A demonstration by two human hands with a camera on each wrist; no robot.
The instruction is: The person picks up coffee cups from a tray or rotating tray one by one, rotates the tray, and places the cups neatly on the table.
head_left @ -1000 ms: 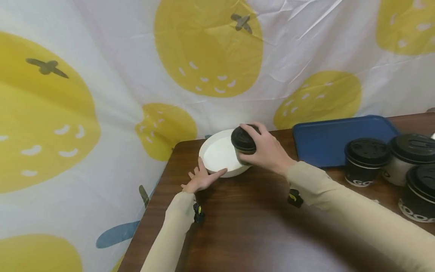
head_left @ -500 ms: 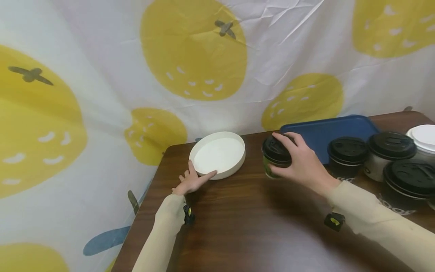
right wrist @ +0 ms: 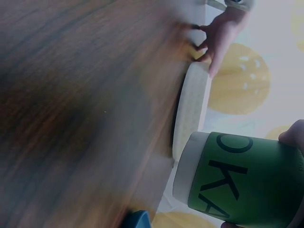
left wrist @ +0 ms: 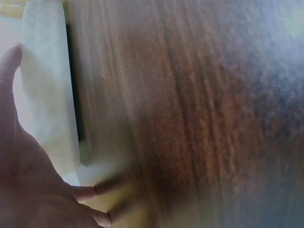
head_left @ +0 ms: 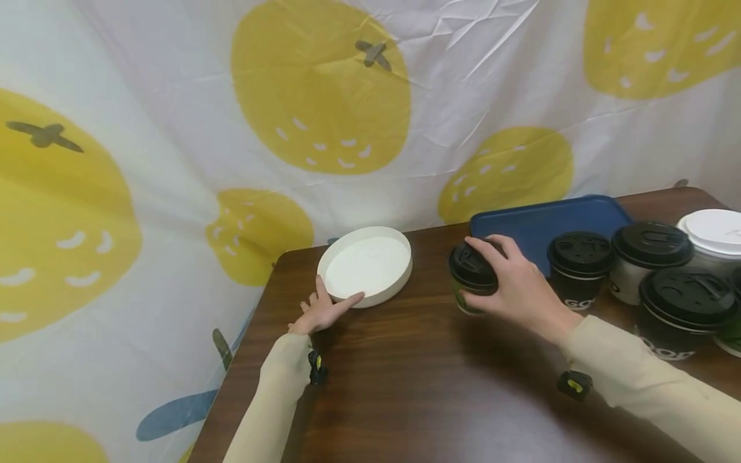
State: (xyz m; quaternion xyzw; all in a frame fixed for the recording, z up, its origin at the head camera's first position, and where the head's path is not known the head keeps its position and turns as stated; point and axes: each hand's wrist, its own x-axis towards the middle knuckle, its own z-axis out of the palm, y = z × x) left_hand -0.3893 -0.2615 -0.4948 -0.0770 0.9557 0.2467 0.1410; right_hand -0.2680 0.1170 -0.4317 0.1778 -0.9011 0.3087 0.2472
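A lidded paper cup [head_left: 471,267] with a black lid and a green sleeve is held by my right hand [head_left: 518,289], thumb and fingers around its upper part. Dark letters show on the sleeve [right wrist: 247,178] in the right wrist view. The cup is right of a shallow white round dish [head_left: 399,283] and apart from it, seemingly just above the tabletop. My left hand [head_left: 318,312] touches the dish's near left rim with spread, fairly straight fingers. In the left wrist view its thumb [left wrist: 10,64] lies against the dish's wall [left wrist: 47,85].
A blue tray [head_left: 541,225] lies at the back of the brown wooden table [head_left: 393,386]. Several lidded cups stand at the right, among them a black one [head_left: 579,267] and a white-lidded one [head_left: 714,231]. A lemon-patterned curtain [head_left: 370,199] hangs behind.
My right hand has carried the green-sleeved cup from over the dish's right side to the right of it. The left hand has stayed at the dish's rim. The head view has shifted slightly right.
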